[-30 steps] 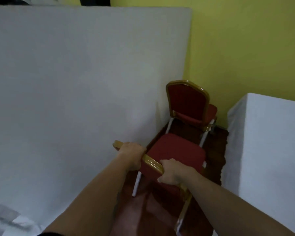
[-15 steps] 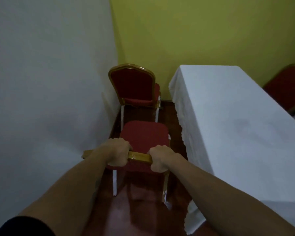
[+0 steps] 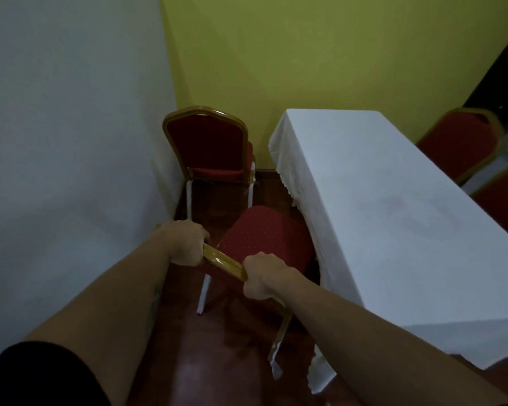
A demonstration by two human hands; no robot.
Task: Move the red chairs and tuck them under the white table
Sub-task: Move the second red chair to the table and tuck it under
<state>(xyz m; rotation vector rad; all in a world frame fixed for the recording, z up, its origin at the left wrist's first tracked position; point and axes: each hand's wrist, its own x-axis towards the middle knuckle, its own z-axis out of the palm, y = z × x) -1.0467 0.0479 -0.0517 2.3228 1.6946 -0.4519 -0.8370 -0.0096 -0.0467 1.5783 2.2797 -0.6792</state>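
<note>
Dark wooden floor (image 3: pixel 223 376) bears red chairs (image 3: pixel 208 148) and white-clothed table (image 3: pixel 393 218).

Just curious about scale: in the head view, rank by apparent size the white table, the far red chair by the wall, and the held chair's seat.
1. white table
2. and 3. far red chair and held chair's seat look alike; the seat is nearer, so unranked.

Red chair (image 3: pixel 264 238) angled, seat edge under white table (image 3: pixel 393 218) cloth.

Both hands, left hand (image 3: pixel 185 244) and right hand (image 3: pixel 263 278), grip the red chair (image 3: pixel 264 238) by its gold backrest. Its seat meets the white table (image 3: pixel 393 218).
</note>
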